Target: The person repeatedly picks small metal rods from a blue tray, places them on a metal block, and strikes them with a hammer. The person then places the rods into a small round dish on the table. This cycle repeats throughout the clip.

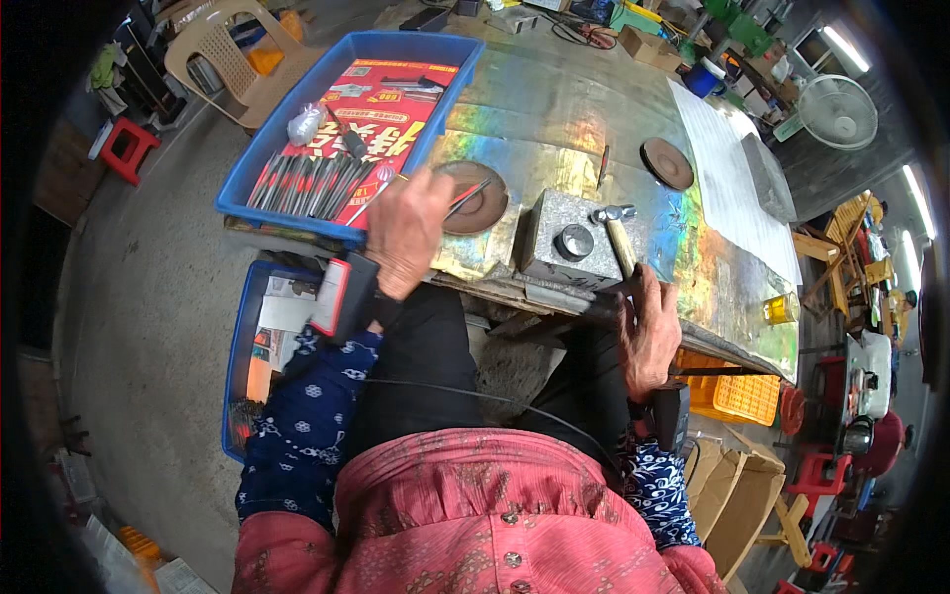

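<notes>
My left hand (408, 228), slightly blurred, is closed over the near edge of a round brown dish (473, 220). From its fingers a slim red-and-dark stick (467, 198) points out across the dish; the gripped part is hidden. At the table's near edge, my right hand (648, 332) is closed around the lower end of a hammer's (619, 238) wooden handle. The hammer's metal head is over a grey metal block (554, 223), which bears a small round dark piece (574, 242) with a shiny top.
A blue tray (231, 188) at left holds a red printed sheet and several slim dark sticks with red bands. Another brown dish (667, 164), a thin stick (604, 164) and a yellow jar (781, 309) are on the table. A second blue bin (237, 371) stands below.
</notes>
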### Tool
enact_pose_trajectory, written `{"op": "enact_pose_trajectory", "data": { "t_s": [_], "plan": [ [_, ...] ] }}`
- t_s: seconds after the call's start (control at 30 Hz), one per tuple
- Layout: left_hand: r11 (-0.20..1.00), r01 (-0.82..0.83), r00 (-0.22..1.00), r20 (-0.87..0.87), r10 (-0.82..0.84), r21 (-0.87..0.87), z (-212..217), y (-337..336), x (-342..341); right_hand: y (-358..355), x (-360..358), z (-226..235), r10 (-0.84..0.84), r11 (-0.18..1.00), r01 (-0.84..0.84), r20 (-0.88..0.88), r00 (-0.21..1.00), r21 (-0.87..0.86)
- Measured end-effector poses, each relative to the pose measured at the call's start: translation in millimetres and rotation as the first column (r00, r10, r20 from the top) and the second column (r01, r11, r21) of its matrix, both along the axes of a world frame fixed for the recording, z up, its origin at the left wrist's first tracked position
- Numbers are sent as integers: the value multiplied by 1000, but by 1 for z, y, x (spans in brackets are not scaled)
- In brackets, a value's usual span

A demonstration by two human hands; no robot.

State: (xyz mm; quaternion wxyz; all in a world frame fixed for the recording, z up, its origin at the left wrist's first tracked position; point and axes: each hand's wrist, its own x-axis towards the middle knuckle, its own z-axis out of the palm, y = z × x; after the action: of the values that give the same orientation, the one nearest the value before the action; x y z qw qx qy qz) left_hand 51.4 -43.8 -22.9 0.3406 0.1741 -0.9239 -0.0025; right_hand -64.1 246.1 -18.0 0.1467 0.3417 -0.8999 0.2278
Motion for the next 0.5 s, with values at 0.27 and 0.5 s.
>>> {"op": "enact_pose_trajectory", "data": {
  "t_s": [0.27, 0.5],
  "plan": [
    [969, -223, 890, 427, 159, 104, 8, -84, 28, -4, 2, 8, -33, 999, 33, 18, 999, 5],
    [982, -182, 844, 520, 129, 52, -35, -121, 12, -1, 3, 12, -51, 998, 52, 38, 998, -32]
  ]
}}
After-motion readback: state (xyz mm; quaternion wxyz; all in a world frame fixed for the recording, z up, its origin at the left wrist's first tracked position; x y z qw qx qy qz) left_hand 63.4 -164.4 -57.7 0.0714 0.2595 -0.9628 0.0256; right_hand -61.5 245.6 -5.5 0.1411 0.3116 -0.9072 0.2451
